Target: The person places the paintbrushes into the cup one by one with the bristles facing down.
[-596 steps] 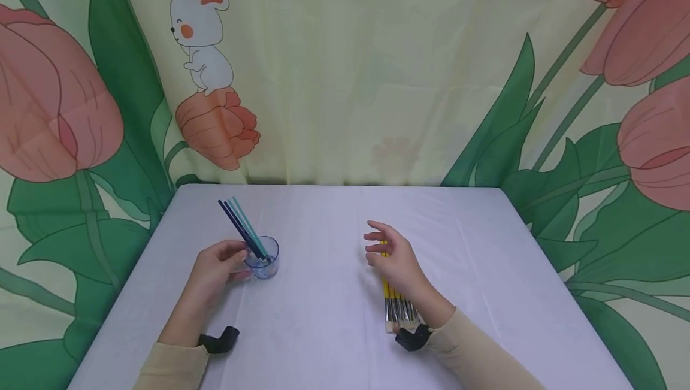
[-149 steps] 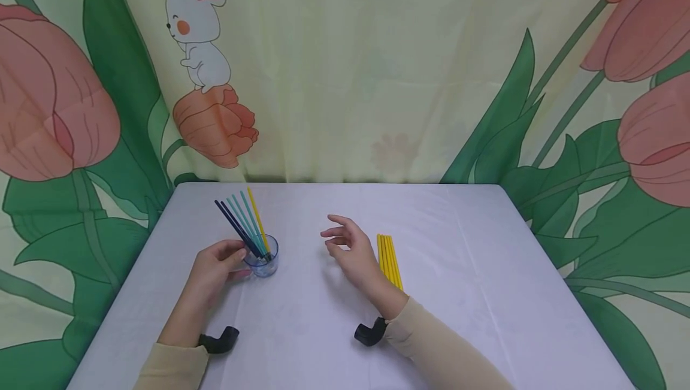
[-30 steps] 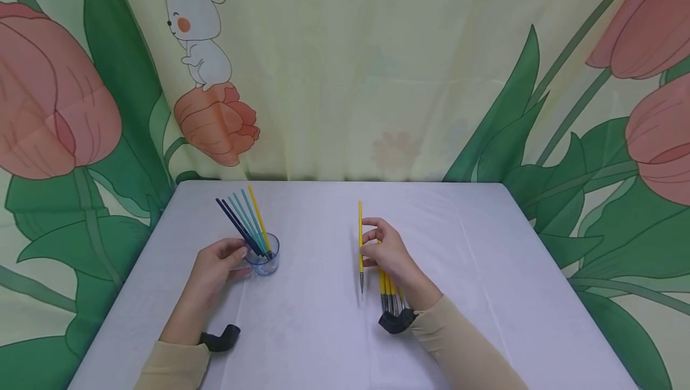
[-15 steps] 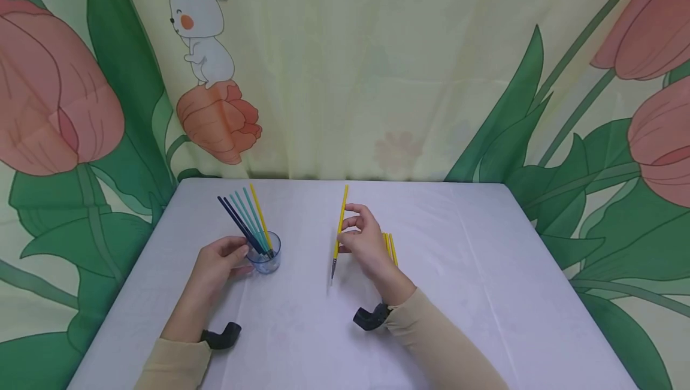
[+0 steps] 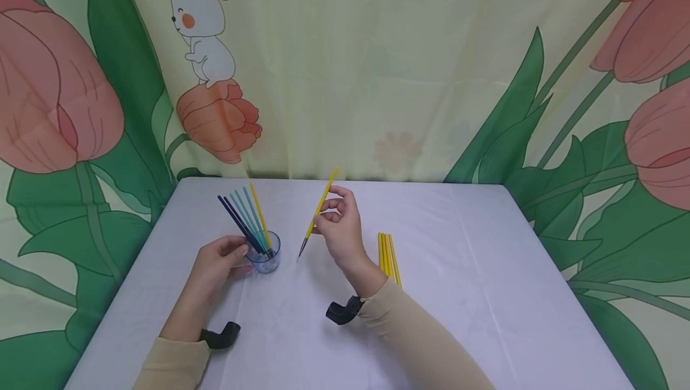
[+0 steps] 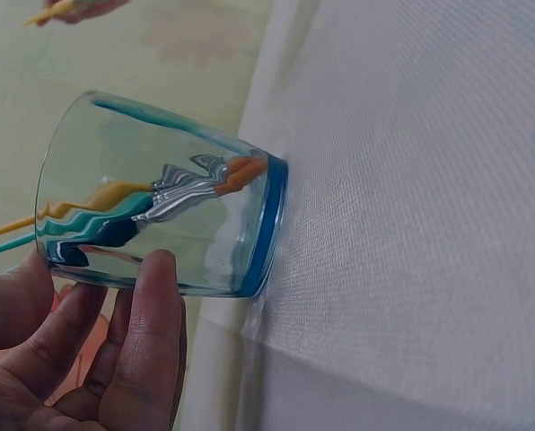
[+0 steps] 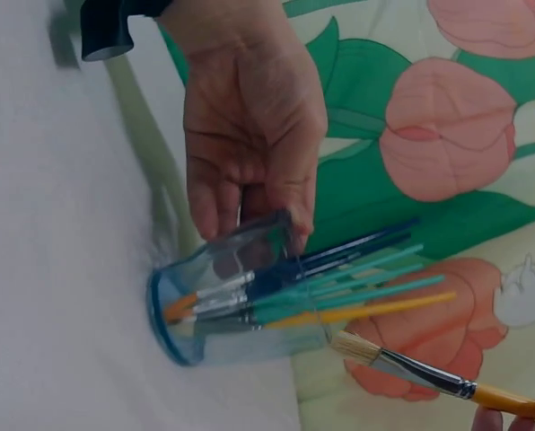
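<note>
A clear glass with a blue base point(image 5: 268, 265) stands on the table, and my left hand point(image 5: 212, 265) holds its left side, thumb near the rim and fingers along the wall in the left wrist view. Inside lean navy brushes point(image 5: 235, 219), teal brushes point(image 5: 249, 215) and one yellow brush point(image 5: 259, 213), bristles down. Right of the glass, my right hand point(image 5: 344, 227) pinches another yellow paintbrush point(image 5: 324, 199) in the air, its tip slanting down to the left. In the right wrist view this paintbrush point(image 7: 420, 373) shows pale flat bristles and a silver ferrule, close beside the glass rim.
Several yellow brushes point(image 5: 385, 253) lie side by side on the white tablecloth point(image 5: 453, 318), partly behind my right forearm. A printed curtain point(image 5: 345, 78) with tulips and a rabbit hangs behind the table's far edge. Each wrist wears a black mount point(image 5: 221, 336).
My right hand has carried a yellow paintbrush from the row leftward and up toward the glass, tilting it. The yellow brush in the glass was absent 19.9 s ago. My left hand stays put.
</note>
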A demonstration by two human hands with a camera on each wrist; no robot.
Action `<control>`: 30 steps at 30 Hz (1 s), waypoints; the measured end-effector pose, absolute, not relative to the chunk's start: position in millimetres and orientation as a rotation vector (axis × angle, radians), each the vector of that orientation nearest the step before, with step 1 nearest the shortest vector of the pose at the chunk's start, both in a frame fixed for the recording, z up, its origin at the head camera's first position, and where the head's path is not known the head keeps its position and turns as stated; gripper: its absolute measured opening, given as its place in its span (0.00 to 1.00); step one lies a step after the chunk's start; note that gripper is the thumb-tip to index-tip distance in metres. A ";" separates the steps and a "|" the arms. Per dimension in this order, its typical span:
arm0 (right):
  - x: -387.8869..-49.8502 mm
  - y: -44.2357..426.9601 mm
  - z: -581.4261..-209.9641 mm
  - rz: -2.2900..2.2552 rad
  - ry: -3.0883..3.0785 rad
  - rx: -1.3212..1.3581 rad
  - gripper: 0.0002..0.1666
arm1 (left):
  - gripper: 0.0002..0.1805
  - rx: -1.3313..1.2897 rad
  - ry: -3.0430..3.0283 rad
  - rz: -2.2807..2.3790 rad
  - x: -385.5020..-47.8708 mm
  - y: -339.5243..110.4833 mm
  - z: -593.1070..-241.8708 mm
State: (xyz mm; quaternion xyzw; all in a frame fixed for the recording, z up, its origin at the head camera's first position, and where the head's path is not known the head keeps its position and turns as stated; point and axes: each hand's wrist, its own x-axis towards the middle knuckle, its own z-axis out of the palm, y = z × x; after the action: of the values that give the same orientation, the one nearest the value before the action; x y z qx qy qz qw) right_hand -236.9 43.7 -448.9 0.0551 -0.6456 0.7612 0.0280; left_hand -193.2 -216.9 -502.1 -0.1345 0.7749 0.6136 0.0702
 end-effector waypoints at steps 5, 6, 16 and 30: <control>-239.3 25.4 -442.6 2.336 -1.948 0.262 0.37 | 0.22 -0.395 2.335 1.848 -193.4 -216.9 -502.3; -239.7 22.0 -441.9 2.336 -1.939 0.273 0.37 | 0.22 -0.393 2.336 1.847 -193.5 -216.9 -502.4; -243.6 -4.4 -444.9 2.262 -1.933 0.344 0.35 | 0.22 -0.412 2.336 1.840 -194.9 -216.2 -503.3; -253.3 -22.5 -472.7 2.013 -2.256 0.442 0.35 | 0.23 -0.418 2.324 1.851 -194.4 -217.3 -502.3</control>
State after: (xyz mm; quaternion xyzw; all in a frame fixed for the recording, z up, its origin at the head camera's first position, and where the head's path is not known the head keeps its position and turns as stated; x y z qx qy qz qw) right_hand -253.3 -22.5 -472.7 0.1445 -0.7375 0.6583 0.0429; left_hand -194.4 -217.3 -502.3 -0.1390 0.7726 0.6155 0.0703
